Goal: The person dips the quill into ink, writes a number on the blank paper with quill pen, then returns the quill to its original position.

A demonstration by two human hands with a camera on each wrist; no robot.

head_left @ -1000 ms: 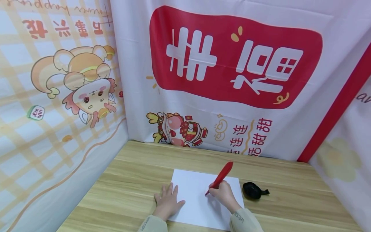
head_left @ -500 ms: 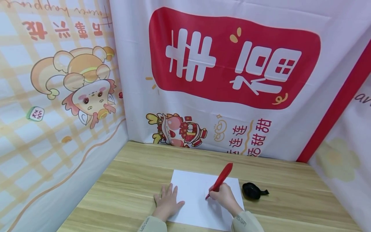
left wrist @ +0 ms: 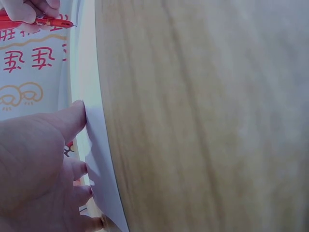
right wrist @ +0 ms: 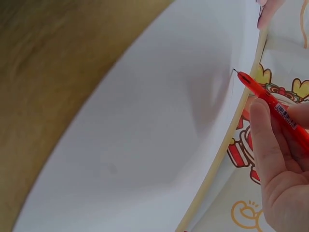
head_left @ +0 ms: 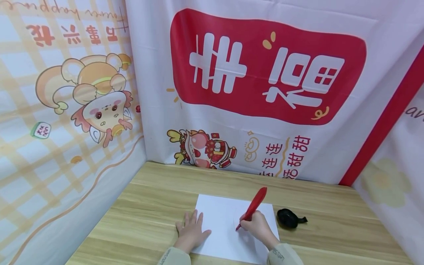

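Note:
A white sheet of paper [head_left: 220, 235] lies on the wooden table. My right hand [head_left: 260, 226] pinches a red pen [head_left: 256, 200] whose upper end is broad and feather-like. In the right wrist view the tip of the pen [right wrist: 263, 94] touches the paper, beside a faint thin line. My left hand [head_left: 193, 230] rests with spread fingers on the paper's left edge; its thumb and fingers press the sheet in the left wrist view.
Just right of the paper lies a black rounded object [head_left: 288, 218] with a short tail, perhaps a deflated balloon. Printed cloth [head_left: 159, 121] hangs behind the table [head_left: 132, 213] and along both sides.
The pen tip has moved slightly down the sheet toward the person, the right hand with it. A faint line shows near it now. The left hand stays put.

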